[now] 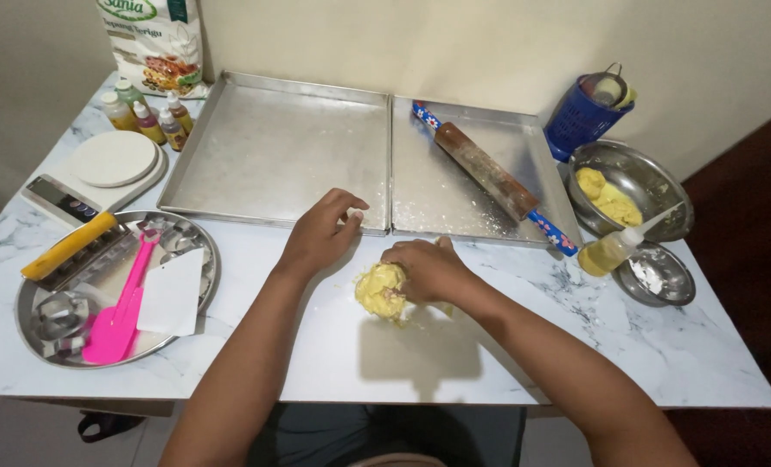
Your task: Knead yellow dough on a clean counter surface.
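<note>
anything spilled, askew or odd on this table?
Minor only. The rolling pin lies diagonally in the right baking tray, its front handle poking over the rim. Flour dusts that tray's floor. Yellow crumbs lie around the dough lump under the right hand. Nothing looks damaged.

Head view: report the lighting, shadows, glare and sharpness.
Head view: bright overhead light; a soft rectangular shadow falls on the marble table just below the dough ball; mild sheen on the baking trays; the left hand and right hand are sharp; slight wide-angle bending shows at the edges.
</note>
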